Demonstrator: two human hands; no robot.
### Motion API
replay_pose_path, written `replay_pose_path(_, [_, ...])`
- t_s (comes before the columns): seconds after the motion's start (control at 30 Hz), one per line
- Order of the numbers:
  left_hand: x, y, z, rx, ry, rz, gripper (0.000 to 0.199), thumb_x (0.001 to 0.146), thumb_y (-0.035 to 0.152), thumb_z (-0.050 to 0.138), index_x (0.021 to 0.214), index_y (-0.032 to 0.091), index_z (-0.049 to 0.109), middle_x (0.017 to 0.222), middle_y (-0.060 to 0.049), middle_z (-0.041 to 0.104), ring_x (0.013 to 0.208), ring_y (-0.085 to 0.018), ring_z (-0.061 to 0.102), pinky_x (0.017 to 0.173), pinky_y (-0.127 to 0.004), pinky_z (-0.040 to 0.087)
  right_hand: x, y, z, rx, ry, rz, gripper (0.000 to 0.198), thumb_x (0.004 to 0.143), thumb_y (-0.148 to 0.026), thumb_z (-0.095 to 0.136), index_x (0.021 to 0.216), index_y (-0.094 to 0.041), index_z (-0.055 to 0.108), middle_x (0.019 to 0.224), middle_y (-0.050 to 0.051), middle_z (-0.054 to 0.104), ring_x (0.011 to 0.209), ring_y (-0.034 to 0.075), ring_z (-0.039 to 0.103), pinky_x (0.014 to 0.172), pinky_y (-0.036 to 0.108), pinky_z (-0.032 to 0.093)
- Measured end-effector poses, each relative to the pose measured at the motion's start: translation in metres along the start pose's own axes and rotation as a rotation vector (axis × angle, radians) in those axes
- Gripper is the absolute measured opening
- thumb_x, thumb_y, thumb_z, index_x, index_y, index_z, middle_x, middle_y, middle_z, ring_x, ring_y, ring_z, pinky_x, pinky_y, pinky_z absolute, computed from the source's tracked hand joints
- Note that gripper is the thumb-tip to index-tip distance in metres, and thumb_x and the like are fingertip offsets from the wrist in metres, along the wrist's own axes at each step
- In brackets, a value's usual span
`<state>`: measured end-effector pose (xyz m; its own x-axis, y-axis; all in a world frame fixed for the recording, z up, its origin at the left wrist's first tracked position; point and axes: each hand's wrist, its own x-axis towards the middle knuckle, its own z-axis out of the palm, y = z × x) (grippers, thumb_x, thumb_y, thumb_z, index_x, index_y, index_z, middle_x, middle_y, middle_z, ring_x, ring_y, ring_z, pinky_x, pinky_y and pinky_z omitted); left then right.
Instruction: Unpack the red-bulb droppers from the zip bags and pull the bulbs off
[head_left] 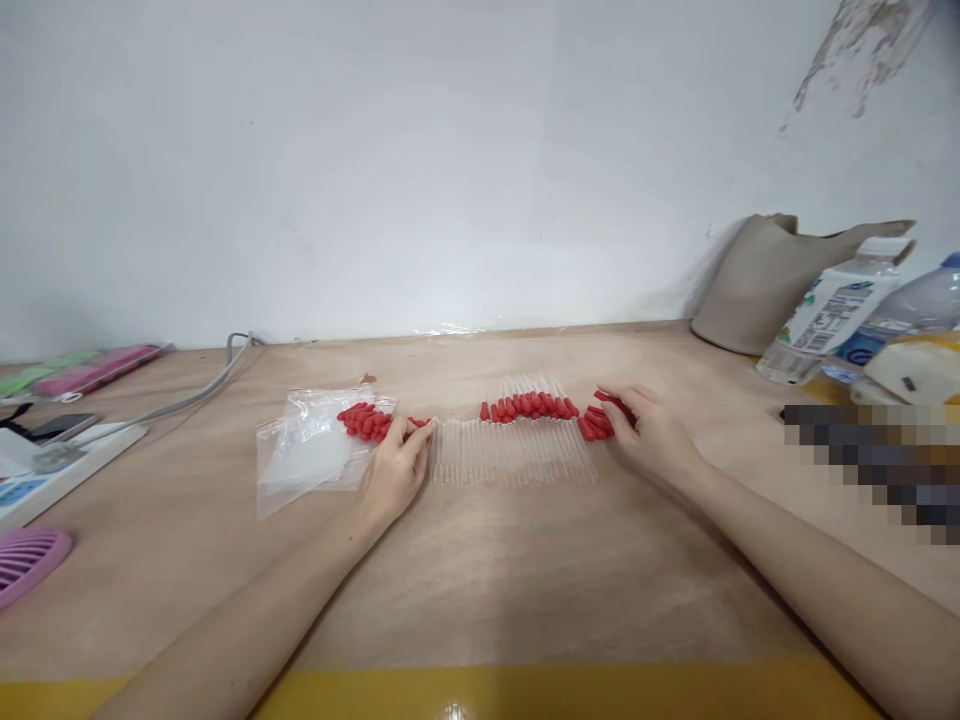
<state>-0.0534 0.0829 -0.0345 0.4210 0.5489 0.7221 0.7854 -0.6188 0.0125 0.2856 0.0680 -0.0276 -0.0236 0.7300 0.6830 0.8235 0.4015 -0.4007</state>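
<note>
A row of clear, thin glass tubes (510,452) lies side by side on the table, pointing toward me. Beyond it, a row of red rubber bulbs (529,405) sits on more clear tubes, like droppers. My left hand (396,462) is closed at the row's left end, its fingertips pinched around a red bulb and touching the nearest tube end. Loose red bulbs (364,421) are heaped just left of it, on a clear plastic bag (300,455). At the row's right end, my right hand (649,428) has its thumb and fingers around a red bulb, above a small pile of red bulbs (594,425).
At the left are a power strip (82,470) with a grey cable (199,393), a purple slotted item (31,565) and a pink packet (94,372). A plastic bottle (832,310) and a beige container (750,285) stand at the right, near the wall.
</note>
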Motion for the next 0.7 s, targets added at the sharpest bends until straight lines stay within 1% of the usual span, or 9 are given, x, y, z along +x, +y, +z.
replay_pose_path(0.1, [0.0,-0.001,0.002,0.002,-0.02,0.005,0.026,0.087,0.015,0.035,0.098,0.015,0.058,0.074,-0.003,0.047,0.067,-0.013,0.05,0.06,-0.025,0.047,0.003,0.006,0.0,0.043,-0.017,0.171,0.027,0.076,-0.025,0.048,0.097,-0.014,0.06,0.081,0.007,0.064,0.061,0.015,0.057,0.055,0.028,0.047])
replay_pose_path(0.17, [-0.001,-0.001,0.003,-0.006,-0.04,0.004,0.024,0.086,0.016,0.037,0.098,0.014,0.058,0.075,-0.004,0.048,0.067,-0.014,0.051,0.061,-0.025,0.047,0.004,0.01,0.0,0.07,-0.023,0.234,0.025,0.074,-0.025,0.05,0.093,-0.015,0.062,0.078,0.006,0.064,0.057,0.013,0.055,0.052,0.026,0.045])
replay_pose_path(0.3, [-0.002,0.003,0.002,-0.067,-0.081,-0.025,0.018,0.084,0.018,0.042,0.091,0.015,0.058,0.079,-0.004,0.051,0.067,-0.013,0.052,0.061,-0.025,0.047,0.005,0.018,0.002,0.132,-0.013,0.272,0.025,0.072,-0.024,0.05,0.09,-0.014,0.065,0.086,0.008,0.064,0.062,0.013,0.056,0.056,0.026,0.046])
replay_pose_path(0.37, [-0.001,0.007,0.001,-0.092,-0.089,-0.047,0.016,0.083,0.023,0.045,0.087,0.015,0.059,0.082,-0.005,0.053,0.064,-0.012,0.052,0.061,-0.026,0.047,0.005,0.021,0.004,0.174,-0.03,0.307,0.027,0.072,-0.027,0.052,0.092,-0.014,0.065,0.084,0.008,0.065,0.062,0.013,0.056,0.056,0.026,0.046])
replay_pose_path(0.43, [0.0,0.01,-0.001,-0.116,-0.094,-0.059,0.019,0.082,0.03,0.049,0.087,0.015,0.059,0.085,-0.005,0.054,0.061,-0.011,0.052,0.062,-0.026,0.048,0.005,0.024,0.005,0.186,-0.048,0.324,0.029,0.072,-0.031,0.055,0.093,-0.014,0.065,0.08,0.007,0.065,0.061,0.013,0.055,0.054,0.026,0.045])
replay_pose_path(0.53, [0.0,0.012,-0.002,-0.155,-0.125,-0.083,0.027,0.079,0.039,0.054,0.09,0.015,0.059,0.089,-0.005,0.054,0.057,-0.009,0.051,0.06,-0.026,0.048,0.004,0.026,0.006,0.136,-0.052,0.291,0.027,0.071,-0.033,0.057,0.091,-0.016,0.065,0.078,0.006,0.065,0.064,0.014,0.055,0.057,0.026,0.044])
replay_pose_path(0.63, [0.0,0.012,-0.003,-0.177,-0.146,-0.105,0.031,0.078,0.042,0.055,0.092,0.015,0.059,0.09,-0.005,0.054,0.055,-0.009,0.05,0.058,-0.027,0.048,0.004,0.026,0.005,0.081,-0.049,0.272,0.026,0.07,-0.033,0.057,0.089,-0.017,0.065,0.079,0.005,0.065,0.07,0.016,0.056,0.061,0.028,0.044])
replay_pose_path(0.7, [0.0,0.011,-0.003,-0.173,-0.14,-0.099,0.03,0.08,0.041,0.053,0.093,0.015,0.059,0.09,-0.006,0.055,0.062,-0.011,0.053,0.062,-0.028,0.049,0.005,0.026,0.003,0.047,-0.071,0.27,0.027,0.07,-0.033,0.057,0.09,-0.017,0.064,0.08,0.006,0.066,0.074,0.018,0.057,0.063,0.029,0.044])
